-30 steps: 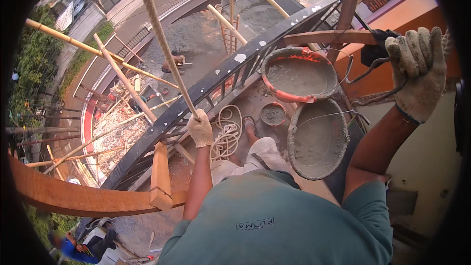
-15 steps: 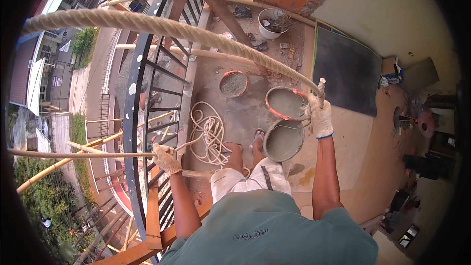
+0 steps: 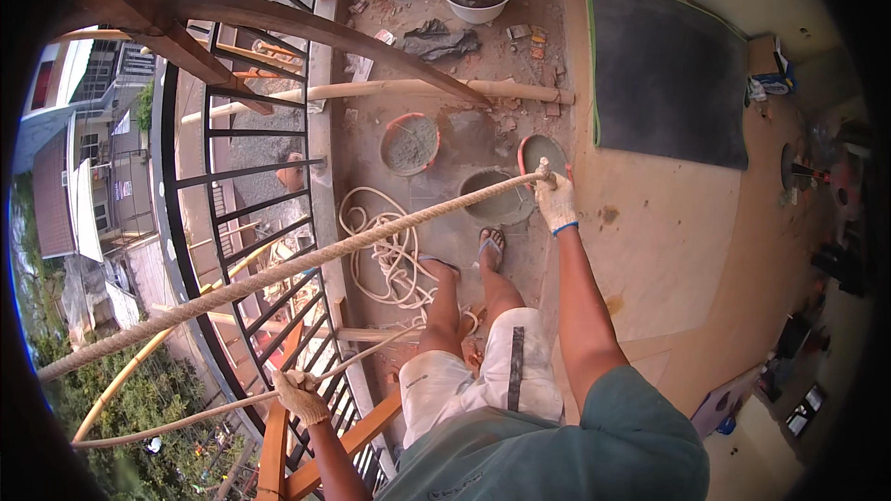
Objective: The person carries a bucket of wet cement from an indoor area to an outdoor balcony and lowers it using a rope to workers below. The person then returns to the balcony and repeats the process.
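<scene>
Left hand: in a pale knitted work glove, the left hand [image 3: 299, 397] is beside the railing; we see its fingers curled around the thin tan cord, gripping it.
Thin tan cord: the thin tan cord [image 3: 186, 420] runs from the lower left through that fist and on toward the floor coil.
Right hand: in a pale glove with a blue cuff, the right hand [image 3: 557, 202] is raised at the end of the thick rope; we read the fingers as bent around it, though we cannot separate each one.
Thick rope: the thick twisted tan rope [image 3: 353, 246] slants from the right hand across the railing to the lower left; a short stub projects past the grip.
Buckets: we count three, holding grey mix. The round orange-rimmed bucket [image 3: 429, 166] stands apart; the wide grey-rimmed bucket [image 3: 502, 224] lies partly behind the rope; the tilted red-edged bucket [image 3: 523, 153] appears just by the right hand, and we cannot tell whether it hangs there.
Floor coil: the loose pale floor coil [image 3: 394, 264] lies between the railing and the buckets.
Railing: the black metal-barred railing [image 3: 170, 167] borders the floor on the left.
</scene>
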A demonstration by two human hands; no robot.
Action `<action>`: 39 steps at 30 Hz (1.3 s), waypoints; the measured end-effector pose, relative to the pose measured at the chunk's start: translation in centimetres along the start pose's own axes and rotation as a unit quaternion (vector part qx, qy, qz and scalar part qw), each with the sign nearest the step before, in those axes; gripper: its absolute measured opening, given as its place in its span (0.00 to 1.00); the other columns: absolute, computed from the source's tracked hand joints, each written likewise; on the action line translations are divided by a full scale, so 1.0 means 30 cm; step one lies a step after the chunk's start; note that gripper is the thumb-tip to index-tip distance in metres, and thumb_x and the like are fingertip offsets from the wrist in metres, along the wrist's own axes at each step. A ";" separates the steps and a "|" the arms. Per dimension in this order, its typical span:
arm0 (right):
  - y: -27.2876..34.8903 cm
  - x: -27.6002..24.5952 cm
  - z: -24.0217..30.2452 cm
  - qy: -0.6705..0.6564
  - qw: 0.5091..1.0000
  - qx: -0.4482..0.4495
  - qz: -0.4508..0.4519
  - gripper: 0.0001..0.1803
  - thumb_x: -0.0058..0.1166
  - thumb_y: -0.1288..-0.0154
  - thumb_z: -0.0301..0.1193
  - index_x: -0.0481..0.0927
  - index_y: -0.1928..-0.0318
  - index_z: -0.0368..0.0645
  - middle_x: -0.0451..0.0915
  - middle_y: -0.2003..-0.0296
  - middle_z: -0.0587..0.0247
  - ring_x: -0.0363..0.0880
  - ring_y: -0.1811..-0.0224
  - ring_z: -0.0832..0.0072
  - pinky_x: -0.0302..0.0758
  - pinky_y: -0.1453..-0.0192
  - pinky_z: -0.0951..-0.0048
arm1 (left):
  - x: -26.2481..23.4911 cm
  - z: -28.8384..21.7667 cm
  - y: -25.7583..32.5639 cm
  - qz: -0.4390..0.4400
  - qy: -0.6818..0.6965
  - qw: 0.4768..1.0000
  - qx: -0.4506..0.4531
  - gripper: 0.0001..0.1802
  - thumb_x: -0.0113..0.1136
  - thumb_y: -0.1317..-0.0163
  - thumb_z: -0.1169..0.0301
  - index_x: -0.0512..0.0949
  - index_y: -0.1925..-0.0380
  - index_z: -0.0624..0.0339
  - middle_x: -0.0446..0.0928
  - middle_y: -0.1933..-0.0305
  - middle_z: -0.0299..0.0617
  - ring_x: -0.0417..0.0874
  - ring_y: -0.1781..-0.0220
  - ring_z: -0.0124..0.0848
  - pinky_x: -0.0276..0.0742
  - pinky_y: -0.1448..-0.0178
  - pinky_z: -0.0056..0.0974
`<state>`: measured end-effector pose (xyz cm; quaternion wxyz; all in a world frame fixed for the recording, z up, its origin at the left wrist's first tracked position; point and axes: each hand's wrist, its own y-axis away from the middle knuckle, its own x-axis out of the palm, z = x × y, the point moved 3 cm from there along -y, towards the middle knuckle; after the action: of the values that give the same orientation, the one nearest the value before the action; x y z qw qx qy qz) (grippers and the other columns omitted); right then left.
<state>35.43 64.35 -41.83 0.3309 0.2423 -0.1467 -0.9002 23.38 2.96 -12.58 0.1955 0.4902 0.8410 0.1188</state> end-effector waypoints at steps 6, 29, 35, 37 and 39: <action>-0.157 0.088 -0.296 -0.035 0.999 0.016 -0.021 0.13 0.61 0.21 0.33 0.84 0.63 0.36 0.81 0.74 0.58 0.77 0.68 0.76 0.76 0.60 0.63 | -0.008 0.156 0.023 -0.031 0.033 0.999 -0.018 0.28 0.53 0.15 0.54 0.59 0.77 0.47 0.61 0.81 0.30 0.62 0.80 0.26 0.64 0.72 0.35; -0.308 0.354 -0.454 0.510 0.831 0.036 0.219 0.14 0.59 0.29 0.36 0.89 0.49 0.45 0.90 0.49 0.44 0.88 0.43 0.44 0.84 0.39 0.44 | 0.205 0.014 0.116 0.115 -0.040 0.984 0.131 0.22 0.50 0.13 0.57 0.63 0.70 0.50 0.63 0.70 0.34 0.63 0.73 0.29 0.71 0.59 0.38; -0.308 0.352 -0.380 0.497 0.862 0.080 0.063 0.16 0.59 0.29 0.38 0.87 0.48 0.45 0.89 0.49 0.41 0.87 0.44 0.40 0.83 0.40 0.41 | 0.202 0.075 0.094 -0.029 0.009 0.995 0.098 0.17 0.53 0.13 0.54 0.72 0.57 0.55 0.66 0.68 0.33 0.64 0.75 0.25 0.71 0.64 0.36; -0.320 0.344 -0.370 0.327 0.940 0.095 -0.018 0.15 0.61 0.26 0.38 0.86 0.49 0.41 0.91 0.57 0.50 0.92 0.56 0.53 0.85 0.52 0.50 | 0.155 0.088 0.092 -0.049 0.018 0.995 0.081 0.17 0.55 0.14 0.54 0.73 0.54 0.57 0.66 0.70 0.32 0.63 0.77 0.24 0.69 0.69 0.33; -0.346 0.348 -0.363 -0.005 0.986 0.164 -0.039 0.14 0.61 0.24 0.38 0.86 0.51 0.40 0.90 0.62 0.57 0.91 0.62 0.64 0.85 0.58 0.57 | 0.121 0.102 0.091 -0.045 0.012 0.996 0.070 0.17 0.55 0.14 0.54 0.73 0.54 0.57 0.65 0.71 0.31 0.63 0.78 0.23 0.67 0.72 0.32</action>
<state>28.86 63.92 -58.91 0.2501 0.2945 -0.2844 -0.8774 25.27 7.49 -15.02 0.1560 0.4629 0.8708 0.0561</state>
